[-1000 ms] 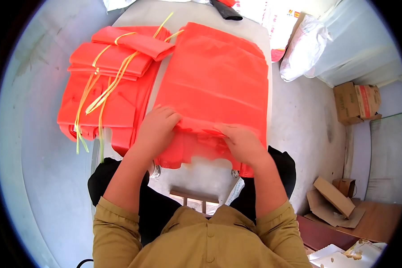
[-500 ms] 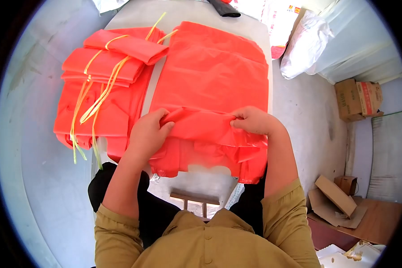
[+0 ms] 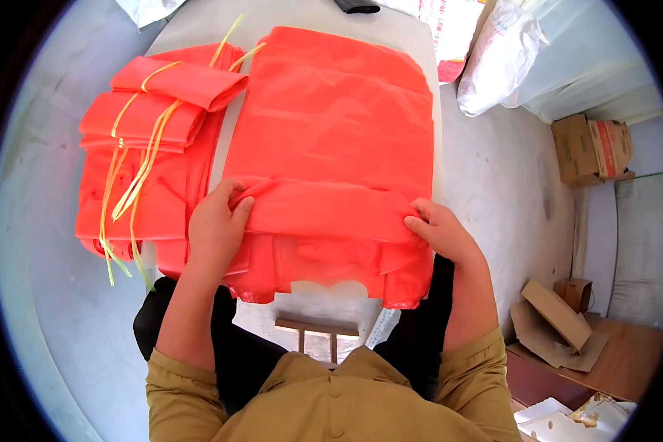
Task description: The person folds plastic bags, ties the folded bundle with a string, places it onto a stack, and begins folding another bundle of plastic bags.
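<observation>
Left hand: the left hand [image 3: 217, 225] has thumb and fingers drawn narrow on the left end of the folded band [image 3: 324, 211].
Right hand: the right hand [image 3: 442, 230] pinches the band's right end, thumb and fingers close together.
Red plastic pile: the red plastic pile [image 3: 331, 129] lies flat on the table [image 3: 287, 16] in front of the person; the band crosses it near its close end, between the hands.
Near edge: uneven and notched, by the person's lap.
Right edge: a thin strip of table shows beside the pile, then pale floor [image 3: 501, 191] reaching towards a cardboard box [image 3: 578, 151].
Left side: a narrow gap, closing towards the left hand, parts the pile from red bundles [image 3: 144, 118] with yellow string [image 3: 157, 140].
Far edge: tabletop shows beyond the pile; a white bag [image 3: 499, 62] stands off to the right.
</observation>
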`<move>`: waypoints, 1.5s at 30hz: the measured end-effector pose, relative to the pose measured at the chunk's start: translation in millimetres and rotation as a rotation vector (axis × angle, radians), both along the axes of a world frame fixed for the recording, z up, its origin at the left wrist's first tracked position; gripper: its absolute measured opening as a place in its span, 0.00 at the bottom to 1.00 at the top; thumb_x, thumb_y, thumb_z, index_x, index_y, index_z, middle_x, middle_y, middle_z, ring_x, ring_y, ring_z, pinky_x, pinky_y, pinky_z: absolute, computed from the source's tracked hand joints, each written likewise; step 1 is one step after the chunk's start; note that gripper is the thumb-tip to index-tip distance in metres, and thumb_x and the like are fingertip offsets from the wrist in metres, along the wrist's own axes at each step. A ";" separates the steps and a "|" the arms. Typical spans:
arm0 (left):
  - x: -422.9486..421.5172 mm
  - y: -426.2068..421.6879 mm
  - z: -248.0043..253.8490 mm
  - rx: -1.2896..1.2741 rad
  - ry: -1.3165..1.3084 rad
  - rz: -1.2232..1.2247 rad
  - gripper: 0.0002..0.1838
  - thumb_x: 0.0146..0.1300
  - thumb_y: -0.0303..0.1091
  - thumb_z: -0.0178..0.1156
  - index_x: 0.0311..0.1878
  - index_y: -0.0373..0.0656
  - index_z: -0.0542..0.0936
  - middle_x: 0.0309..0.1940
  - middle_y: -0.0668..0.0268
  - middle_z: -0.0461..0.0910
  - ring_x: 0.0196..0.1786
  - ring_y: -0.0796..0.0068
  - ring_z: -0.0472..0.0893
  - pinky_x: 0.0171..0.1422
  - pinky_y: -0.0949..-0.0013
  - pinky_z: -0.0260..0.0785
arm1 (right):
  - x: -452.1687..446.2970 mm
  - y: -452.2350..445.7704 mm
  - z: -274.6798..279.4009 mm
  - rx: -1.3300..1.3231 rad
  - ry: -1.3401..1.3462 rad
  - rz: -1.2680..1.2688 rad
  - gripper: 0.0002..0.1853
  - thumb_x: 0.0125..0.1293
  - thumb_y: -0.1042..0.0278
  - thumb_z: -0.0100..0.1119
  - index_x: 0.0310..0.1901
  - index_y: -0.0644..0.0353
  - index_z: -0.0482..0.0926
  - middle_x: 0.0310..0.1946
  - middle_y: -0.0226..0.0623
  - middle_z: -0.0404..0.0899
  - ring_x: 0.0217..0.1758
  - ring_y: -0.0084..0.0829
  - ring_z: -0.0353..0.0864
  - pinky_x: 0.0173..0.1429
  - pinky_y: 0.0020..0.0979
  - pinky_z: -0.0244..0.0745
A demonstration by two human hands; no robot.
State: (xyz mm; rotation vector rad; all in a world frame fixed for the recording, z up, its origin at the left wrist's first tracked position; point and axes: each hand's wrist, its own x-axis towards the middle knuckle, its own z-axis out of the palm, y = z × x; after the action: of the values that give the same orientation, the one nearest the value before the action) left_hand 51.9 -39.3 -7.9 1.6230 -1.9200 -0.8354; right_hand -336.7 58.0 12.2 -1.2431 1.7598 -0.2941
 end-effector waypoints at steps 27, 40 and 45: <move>1.5 -6.4 -20.1 -0.053 0.059 0.034 0.08 0.75 0.32 0.65 0.50 0.39 0.80 0.34 0.62 0.83 0.37 0.71 0.80 0.45 0.67 0.74 | -5.8 39.6 26.9 -0.050 0.034 0.085 0.29 0.65 0.74 0.57 0.69 0.56 0.70 0.54 0.54 0.84 0.59 0.56 0.83 0.62 0.47 0.78; -0.7 -5.5 -11.7 -0.077 -0.071 0.028 0.10 0.76 0.37 0.64 0.49 0.40 0.81 0.33 0.58 0.83 0.36 0.62 0.82 0.43 0.61 0.75 | 24.1 21.4 -3.2 -0.639 0.210 0.091 0.15 0.77 0.69 0.58 0.62 0.60 0.80 0.55 0.44 0.85 0.57 0.46 0.84 0.59 0.41 0.79; 0.8 -6.4 -13.8 -0.075 -0.074 0.017 0.10 0.77 0.38 0.62 0.47 0.40 0.80 0.33 0.54 0.84 0.36 0.53 0.84 0.41 0.57 0.74 | 40.0 9.6 -1.2 -0.396 0.210 0.081 0.15 0.78 0.67 0.57 0.61 0.62 0.79 0.50 0.49 0.87 0.54 0.52 0.85 0.58 0.45 0.79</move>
State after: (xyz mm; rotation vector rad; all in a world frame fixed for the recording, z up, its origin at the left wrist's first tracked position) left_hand 52.7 -45.7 -21.7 1.6444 -1.9610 -0.6971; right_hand -296.7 67.6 11.0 -1.6740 1.8799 -0.4978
